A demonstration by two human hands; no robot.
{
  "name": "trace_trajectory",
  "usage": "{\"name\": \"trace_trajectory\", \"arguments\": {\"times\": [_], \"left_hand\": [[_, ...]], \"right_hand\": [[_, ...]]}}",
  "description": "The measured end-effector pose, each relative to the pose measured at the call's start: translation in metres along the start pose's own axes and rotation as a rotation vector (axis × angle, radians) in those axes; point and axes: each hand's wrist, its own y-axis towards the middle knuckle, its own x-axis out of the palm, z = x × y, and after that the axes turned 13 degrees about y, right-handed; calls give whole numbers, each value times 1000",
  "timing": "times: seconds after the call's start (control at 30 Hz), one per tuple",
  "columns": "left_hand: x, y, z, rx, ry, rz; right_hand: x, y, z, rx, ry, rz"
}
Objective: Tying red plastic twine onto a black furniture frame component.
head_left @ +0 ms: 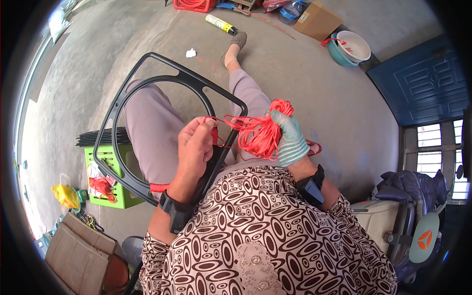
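Across the left thigh a black frame (196, 81) with an inner ring is supported. Beside it, to the left, a green plastic stool (90, 160) is seen. Above the lap a bundle of red cord (259, 136) is clasped in the gloved right hand (291, 142), its fingers curled round. By the bare left hand (195, 140), thumb and fingertip pressed together, a thin red strand (229, 121) is pinched near the frame's right edge.
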Motion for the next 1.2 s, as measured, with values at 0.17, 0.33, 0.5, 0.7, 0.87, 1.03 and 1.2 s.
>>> {"name": "trace_trajectory", "arguments": {"times": [0.17, 0.33, 0.5, 0.7, 0.87, 1.03, 1.2], "left_hand": [[-10, -2, 1, 14, -2, -30], [-4, -5, 3, 89, 148, -106], [2, -13, -1, 260, 302, -101], [-8, -3, -7, 420, 364, 395], [-19, -10, -2, 148, 285, 138], [-23, -4, -6, -65, 98, 10], [-20, 0, -6, -85, -13, -32]], "right_hand": [[-31, 21, -17, 102, 363, 139], [-92, 20, -72, -200, 250, 294], [-162, 19, -114, -178, 184, 292], [-220, 13, -156, -285, 160, 386], [-235, 25, -148, -288, 123, 641], [-248, 25, -131, -207, -42, 631], [-213, 33, -98, -56, -131, 278]]}}
